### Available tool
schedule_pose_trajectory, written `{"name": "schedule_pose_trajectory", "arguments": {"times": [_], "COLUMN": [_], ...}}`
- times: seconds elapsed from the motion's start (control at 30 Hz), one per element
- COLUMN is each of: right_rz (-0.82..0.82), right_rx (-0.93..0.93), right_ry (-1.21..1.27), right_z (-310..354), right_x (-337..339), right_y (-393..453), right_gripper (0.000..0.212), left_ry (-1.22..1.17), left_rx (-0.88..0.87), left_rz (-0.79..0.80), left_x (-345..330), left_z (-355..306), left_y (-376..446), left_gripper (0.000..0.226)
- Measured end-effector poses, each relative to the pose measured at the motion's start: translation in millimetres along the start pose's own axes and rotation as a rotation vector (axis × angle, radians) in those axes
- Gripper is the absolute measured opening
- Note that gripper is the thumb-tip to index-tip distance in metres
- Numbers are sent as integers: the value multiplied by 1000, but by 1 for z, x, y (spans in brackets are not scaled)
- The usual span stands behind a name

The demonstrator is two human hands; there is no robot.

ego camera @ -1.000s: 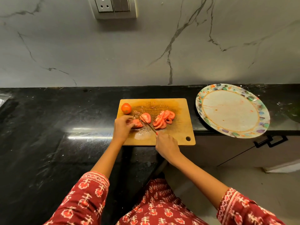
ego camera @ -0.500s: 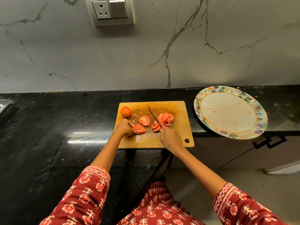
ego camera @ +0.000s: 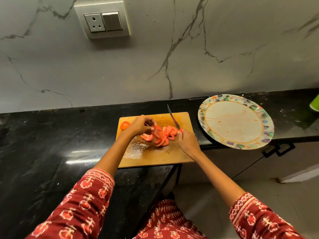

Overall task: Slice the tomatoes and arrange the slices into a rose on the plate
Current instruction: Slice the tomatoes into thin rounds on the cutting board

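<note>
1. A black stone countertop (ego camera: 51, 144) ran along the wall, with glare on its surface
2. A grey-veined marble backsplash (ego camera: 189, 57) carried a socket and switch plate (ego camera: 103, 23)
3. A green object (ego camera: 315, 103) showed at the right edge, cut off
4. A black cabinet handle (ego camera: 279, 150) sat below the counter

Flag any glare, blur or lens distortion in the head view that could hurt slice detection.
Head view: bright glare streak on the black counter left of the cutting board; wet sheen on the board's near left. The left hand and its lifted tomato slice are slightly motion-soft. Wide-angle bending curves the counter edge and stretches the plate. The knife blade is sharp enough to trace.
</note>
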State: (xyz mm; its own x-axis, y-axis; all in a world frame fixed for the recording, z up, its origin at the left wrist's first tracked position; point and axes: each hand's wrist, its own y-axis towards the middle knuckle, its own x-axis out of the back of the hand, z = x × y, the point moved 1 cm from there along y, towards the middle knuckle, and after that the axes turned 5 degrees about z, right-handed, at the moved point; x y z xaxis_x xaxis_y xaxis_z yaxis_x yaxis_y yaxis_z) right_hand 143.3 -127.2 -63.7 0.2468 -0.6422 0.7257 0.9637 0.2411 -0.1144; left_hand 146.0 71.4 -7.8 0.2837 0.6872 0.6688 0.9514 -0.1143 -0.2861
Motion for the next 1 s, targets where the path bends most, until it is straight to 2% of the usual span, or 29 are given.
{"name": "schedule_pose_trajectory", "arguments": {"times": [0.17,0.37,0.5,0.6,0.67,0.73,0.83,0.9,1.0], "right_rz": [8,16,18,15,15,12,14,21,21], "right_rx": [-56,-79,-62,-36,-33,-30,-12,-2,25], "right_ry": [-14,-3,10,22,26,21,27,44,54], "right_z": [-10,-17,-11,-7,-6,-4,2,5,12], "right_x": [6,4,-1,-8,-12,-12,-14,-16,-17], "right_y": [5,12,14,16,16,16,12,11,10], "right_gripper": [32,32,31,29,29,29,27,26,23], "left_ry": [90,82,26,-76,-55,49,111,194,315], "left_rx": [68,54,-24,-19,35,92,150,148,155], "left_rz": [4,-217,-197,-391,-470,-398,-234,-197,-194], "left_x": [-25,-43,-54,-45,-33,-26,-25,-26,-25], "left_z": [-2,21,23,32,47,62,70,67,61], "left_y": [35,23,7,1,-4,-8,-13,-10,-4], "left_gripper": [33,22,27,30,31,37,62,72,74]}}
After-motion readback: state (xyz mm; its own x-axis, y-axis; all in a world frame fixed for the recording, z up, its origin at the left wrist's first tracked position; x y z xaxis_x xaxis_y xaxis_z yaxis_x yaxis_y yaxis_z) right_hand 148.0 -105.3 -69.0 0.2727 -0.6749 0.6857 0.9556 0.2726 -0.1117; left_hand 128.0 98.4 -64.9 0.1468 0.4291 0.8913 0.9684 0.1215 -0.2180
